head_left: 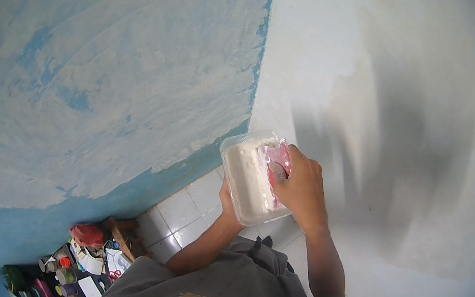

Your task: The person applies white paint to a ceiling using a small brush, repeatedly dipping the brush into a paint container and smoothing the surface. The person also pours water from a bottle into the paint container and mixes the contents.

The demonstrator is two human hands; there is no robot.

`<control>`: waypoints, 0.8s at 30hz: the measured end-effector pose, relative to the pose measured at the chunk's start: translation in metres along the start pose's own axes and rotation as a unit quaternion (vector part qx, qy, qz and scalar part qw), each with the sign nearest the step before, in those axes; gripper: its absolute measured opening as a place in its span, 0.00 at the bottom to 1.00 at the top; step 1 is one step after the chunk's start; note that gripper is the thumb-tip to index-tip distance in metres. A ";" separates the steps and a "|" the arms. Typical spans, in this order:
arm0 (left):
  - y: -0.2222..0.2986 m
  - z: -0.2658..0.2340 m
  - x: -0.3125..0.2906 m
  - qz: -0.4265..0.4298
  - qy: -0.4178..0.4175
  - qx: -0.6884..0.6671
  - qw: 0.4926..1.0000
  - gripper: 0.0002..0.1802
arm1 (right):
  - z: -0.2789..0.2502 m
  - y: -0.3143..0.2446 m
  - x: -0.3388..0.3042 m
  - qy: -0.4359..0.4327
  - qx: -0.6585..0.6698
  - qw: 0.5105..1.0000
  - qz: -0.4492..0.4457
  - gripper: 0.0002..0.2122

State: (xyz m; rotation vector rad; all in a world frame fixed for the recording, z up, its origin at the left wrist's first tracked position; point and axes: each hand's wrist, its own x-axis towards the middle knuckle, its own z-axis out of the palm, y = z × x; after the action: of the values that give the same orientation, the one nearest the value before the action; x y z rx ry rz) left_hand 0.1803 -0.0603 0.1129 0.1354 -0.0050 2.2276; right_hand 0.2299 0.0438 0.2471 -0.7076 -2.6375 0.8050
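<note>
In front of my chest my left hand (229, 203) holds a clear rectangular plastic tub (226, 171), gripping it from below and along its left side. Creamy white paste (251, 172), like wall putty, lies inside the tub. My right hand (308, 191) is closed on a pink-red flat putty spreader (280, 153), smeared with white, thumb pressed on its face. The spreader is over the right part of the tub, its lower edge against the paste. The fingers behind the spreader are hidden.
A blue wall (135, 89) with patchy whitish putty rises at the left and meets a white wall (321, 50) in a corner. Shadows fall on the white wall. Pale floor tiles (184, 208) show below. Cluttered small items, spools and a red cloth (87, 235) lie at the lower left.
</note>
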 end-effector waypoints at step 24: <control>-0.004 0.009 -0.002 -0.008 0.059 -0.005 0.998 0.34 | -0.004 0.006 0.009 -0.005 0.025 1.000 -0.014 0.12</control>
State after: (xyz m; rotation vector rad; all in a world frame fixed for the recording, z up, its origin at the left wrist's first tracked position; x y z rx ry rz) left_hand 0.1858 -0.0597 0.1216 -0.0010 0.0493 2.2163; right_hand 0.2266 0.0545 0.2482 -0.6546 -2.6203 0.8651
